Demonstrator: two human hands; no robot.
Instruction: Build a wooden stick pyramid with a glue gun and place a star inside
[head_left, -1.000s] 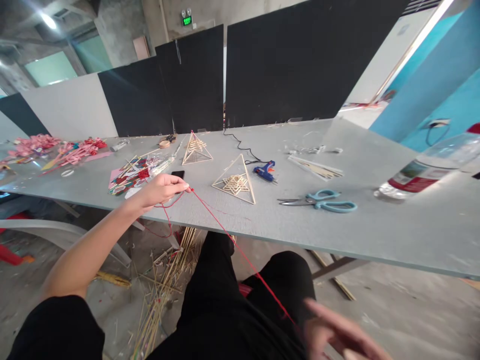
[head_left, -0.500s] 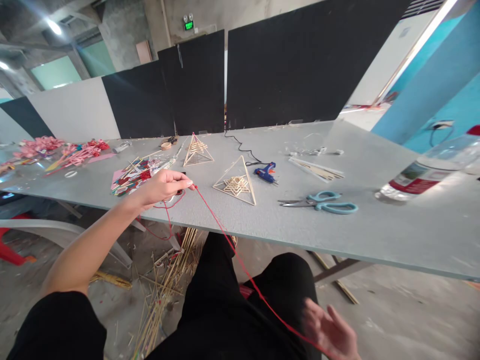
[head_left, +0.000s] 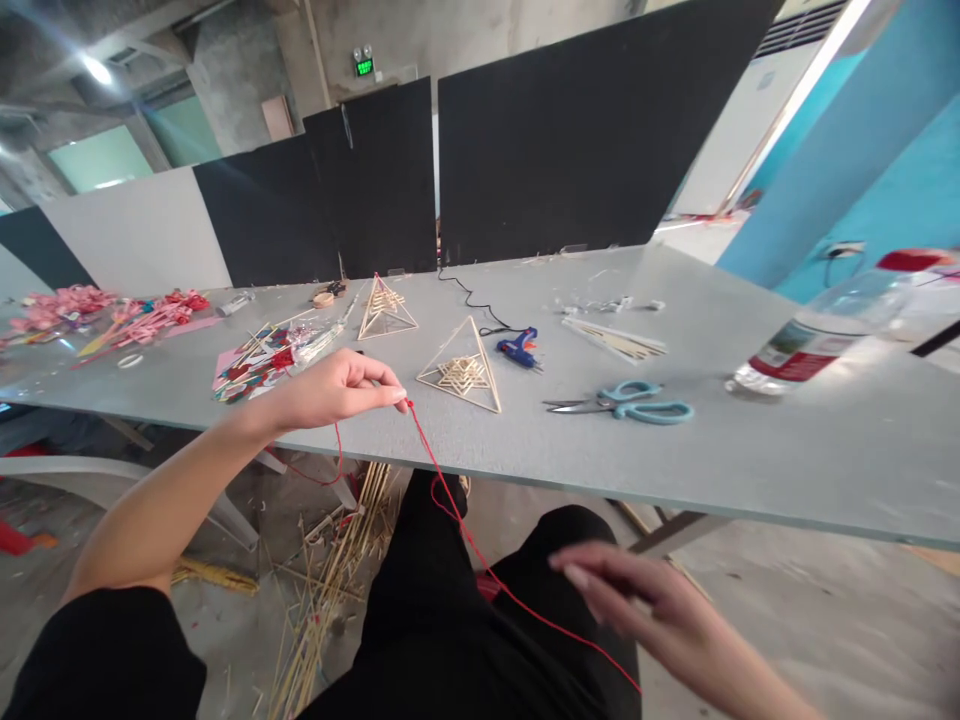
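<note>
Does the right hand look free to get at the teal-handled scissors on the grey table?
Probably yes: the right hand is open, below the table edge, with bare grey table around the teal-handled scissors. Whether it touches the red thread is unclear.

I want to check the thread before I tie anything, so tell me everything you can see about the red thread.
The red thread is thin, bright and looks like cotton or yarn. The left hand pinches it at the fingertips above the grey table edge. From there it runs down across the black trousers toward the open right hand, passing under it; whether they touch is unclear. A shorter end loops loosely below the left hand.
</note>
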